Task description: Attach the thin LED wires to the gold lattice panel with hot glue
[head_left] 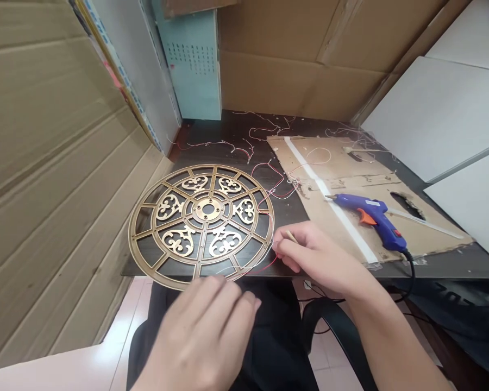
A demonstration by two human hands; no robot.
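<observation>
Right hand closed, thumb and fingers pinching a thin pale stick plus, by the look of it, the ends of a red wire and a white wire; left hand half-curled, knuckles up, by the near edge of the wheel, cannot tell if it grips anything. Round openwork wheel lies flat on the dark surface, near edge at the surface's front edge, wires running along its right rim. To do this well, I'd say: lay the wire close to the rim without tugging, press with the stick rather than a fingertip, steady the wheel with the left hand, since wire this thin looks easy to kink. Wheel: bronze-gold sheen, straight spokes, scrolled fretwork, ring hub with a centre hole. Right of it, brown corrugated cardboard sheet, torn edges, white strip across; blue plastic glue gun on top, orange trigger, nozzle over the strip. Farther back, loose hair-thin wires in tangled curls, then cardboard wall
</observation>
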